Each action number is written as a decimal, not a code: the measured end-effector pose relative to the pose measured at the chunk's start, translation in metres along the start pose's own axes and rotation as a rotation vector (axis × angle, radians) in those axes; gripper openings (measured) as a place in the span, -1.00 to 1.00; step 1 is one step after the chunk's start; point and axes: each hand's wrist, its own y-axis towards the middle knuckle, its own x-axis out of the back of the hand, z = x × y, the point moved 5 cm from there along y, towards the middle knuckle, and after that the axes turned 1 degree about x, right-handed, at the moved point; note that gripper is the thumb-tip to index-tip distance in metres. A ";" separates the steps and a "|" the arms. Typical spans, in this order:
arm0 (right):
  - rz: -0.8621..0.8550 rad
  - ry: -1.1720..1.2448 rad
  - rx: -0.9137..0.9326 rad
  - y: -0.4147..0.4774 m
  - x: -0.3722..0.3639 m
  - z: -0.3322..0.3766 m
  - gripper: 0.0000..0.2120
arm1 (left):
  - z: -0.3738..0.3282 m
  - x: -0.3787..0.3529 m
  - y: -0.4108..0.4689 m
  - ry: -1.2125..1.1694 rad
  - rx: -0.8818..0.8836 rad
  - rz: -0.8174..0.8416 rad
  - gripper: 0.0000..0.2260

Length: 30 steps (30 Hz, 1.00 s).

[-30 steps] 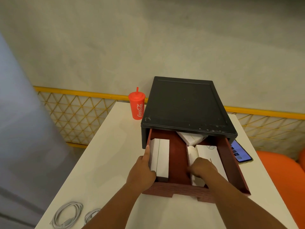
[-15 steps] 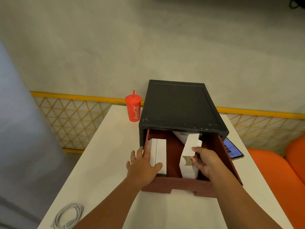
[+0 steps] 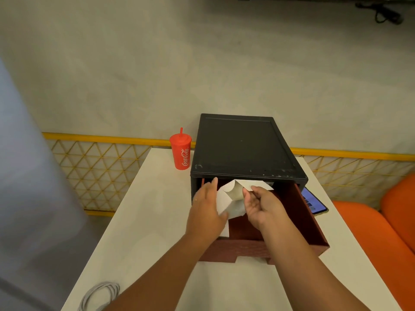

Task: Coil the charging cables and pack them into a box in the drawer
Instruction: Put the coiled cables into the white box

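Only the head cam here, so: both hands are up over the open drawer (image 3: 311, 223) working on a small white box (image 3: 230, 202). The left hand (image 3: 205, 213) grips the box from its left side, fingers laid mostly straight along it and the thumb wrapped across the near face. The right hand (image 3: 263, 206) pinches the box's open flap (image 3: 260, 184) between thumb and fingertips, with the other fingers curled in loosely underneath. The box is tilted, its open end facing up and away, held just above the drawer's left half. I can't make out whether anything is inside, since the opening only shows a pale inner wall. A second white box (image 3: 225, 232) lies in the drawer, mostly covered by the left wrist. The drawer's back part is hidden under the black cabinet (image 3: 242, 144) it slides out of. One coiled white charging cable (image 3: 100, 294) lies at the near-left corner of the table (image 3: 143, 221), cut off by the bottom edge and partly by the left forearm. A red Coca-Cola cup (image 3: 181, 153) stands just left of the cabinet, and a phone (image 3: 313, 202) peeks out behind the drawer's right wall, half hidden.
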 end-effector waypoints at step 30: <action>0.535 -1.302 0.453 -0.015 -0.059 -0.115 -0.42 | 0.189 0.144 -0.038 -0.581 0.175 -0.007 -0.48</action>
